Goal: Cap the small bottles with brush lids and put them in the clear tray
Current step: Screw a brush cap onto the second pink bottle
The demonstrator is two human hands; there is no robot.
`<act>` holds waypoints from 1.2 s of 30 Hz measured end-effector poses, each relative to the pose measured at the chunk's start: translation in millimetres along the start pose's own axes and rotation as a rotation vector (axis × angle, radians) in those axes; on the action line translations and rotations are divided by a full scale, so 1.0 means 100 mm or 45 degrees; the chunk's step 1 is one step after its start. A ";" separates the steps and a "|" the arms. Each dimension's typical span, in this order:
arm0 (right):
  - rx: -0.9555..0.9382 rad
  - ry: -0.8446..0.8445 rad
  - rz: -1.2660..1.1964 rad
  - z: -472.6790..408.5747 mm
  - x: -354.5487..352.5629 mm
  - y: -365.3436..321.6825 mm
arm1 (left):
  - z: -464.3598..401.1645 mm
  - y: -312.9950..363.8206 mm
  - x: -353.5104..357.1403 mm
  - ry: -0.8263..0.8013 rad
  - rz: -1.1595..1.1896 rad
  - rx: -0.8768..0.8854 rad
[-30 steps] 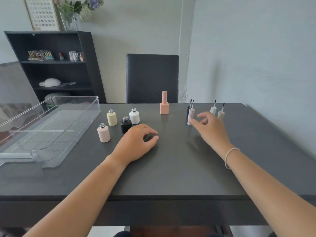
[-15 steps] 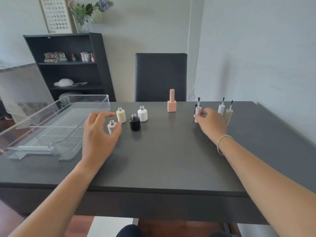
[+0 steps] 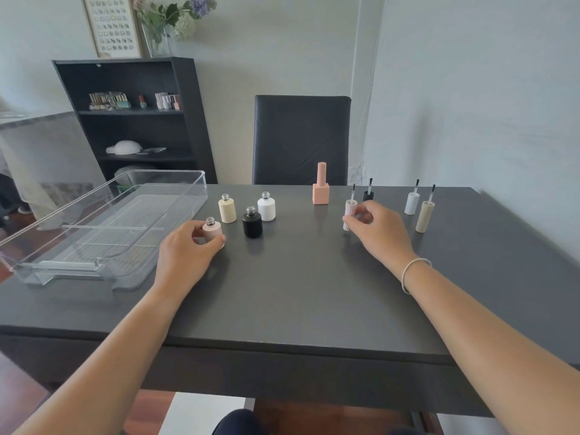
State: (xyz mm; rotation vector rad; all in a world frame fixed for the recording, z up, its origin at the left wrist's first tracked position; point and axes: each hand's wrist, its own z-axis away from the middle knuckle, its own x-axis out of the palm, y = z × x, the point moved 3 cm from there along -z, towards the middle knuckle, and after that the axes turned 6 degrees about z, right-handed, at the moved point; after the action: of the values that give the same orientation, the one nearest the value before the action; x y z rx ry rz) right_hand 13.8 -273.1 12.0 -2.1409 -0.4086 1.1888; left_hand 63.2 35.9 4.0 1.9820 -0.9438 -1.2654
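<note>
Head view: four uncapped bottles (image 3: 227, 210), four brush lids (image 3: 425, 216)

Home nail-care room: black open bookshelf (image 3: 138, 120) at 11 o'clock stocking polish bottles; framed nail-colour chart (image 3: 112, 25); glass flower vase (image 3: 157, 39).

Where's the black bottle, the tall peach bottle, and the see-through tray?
black bottle (image 3: 252, 225), head view, on its round body.
tall peach bottle (image 3: 320, 193), head view, on its square base.
clear tray (image 3: 201, 183), head view, on its far corner wall.
</note>
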 end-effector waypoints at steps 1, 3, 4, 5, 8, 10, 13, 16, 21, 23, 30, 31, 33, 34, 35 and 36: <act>-0.030 -0.018 -0.005 0.01 0.01 -0.02 | 0.00 0.01 0.00 0.005 0.015 0.002; -0.089 -0.042 -0.022 0.02 0.03 -0.05 | 0.03 0.04 -0.01 0.019 0.049 0.026; -0.116 -0.050 -0.037 0.02 0.04 -0.07 | 0.05 0.07 -0.01 0.032 0.078 0.058; -0.137 -0.057 -0.055 0.02 0.05 -0.09 | 0.07 0.12 -0.01 0.043 0.121 0.098; -0.155 -0.074 -0.109 0.03 0.06 -0.11 | 0.16 0.36 0.06 0.009 0.254 0.239; -0.140 -0.091 -0.137 0.03 0.06 -0.11 | 0.22 0.53 0.20 -0.091 0.345 0.333; -0.119 -0.106 -0.176 0.03 0.05 -0.09 | 0.24 0.74 0.48 -0.252 0.426 0.433; -0.096 -0.107 -0.224 0.03 0.04 -0.08 | 0.15 0.89 0.74 -0.346 0.417 0.500; -0.085 -0.005 -0.343 0.02 -0.04 -0.09 | 0.00 0.96 1.05 -0.371 0.352 0.561; -0.105 0.009 -0.419 0.01 -0.09 -0.12 | 0.00 0.92 1.12 -0.389 0.328 0.574; -0.094 0.114 -0.644 0.02 -0.26 -0.18 | 0.01 0.85 1.11 -0.385 0.348 0.572; -0.079 0.128 -0.661 0.02 -0.28 -0.18 | 0.01 0.85 1.12 -0.384 0.356 0.563; -0.064 0.136 -0.678 0.03 -0.29 -0.18 | 0.02 0.84 1.12 -0.388 0.371 0.544; -0.063 0.135 -0.672 0.03 -0.28 -0.17 | 0.02 0.84 1.12 -0.390 0.374 0.542; -0.065 0.134 -0.661 0.03 -0.28 -0.18 | 0.03 0.84 1.11 -0.389 0.375 0.544; -0.068 0.134 -0.649 0.03 -0.27 -0.18 | 0.03 0.85 1.11 -0.389 0.374 0.550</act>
State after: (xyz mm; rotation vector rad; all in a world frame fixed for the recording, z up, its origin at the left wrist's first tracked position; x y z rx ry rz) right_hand -3.2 -273.6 40.2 -1.9640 -0.8833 0.7777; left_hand 71.8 -102.8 14.0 1.8845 -1.7125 -1.2934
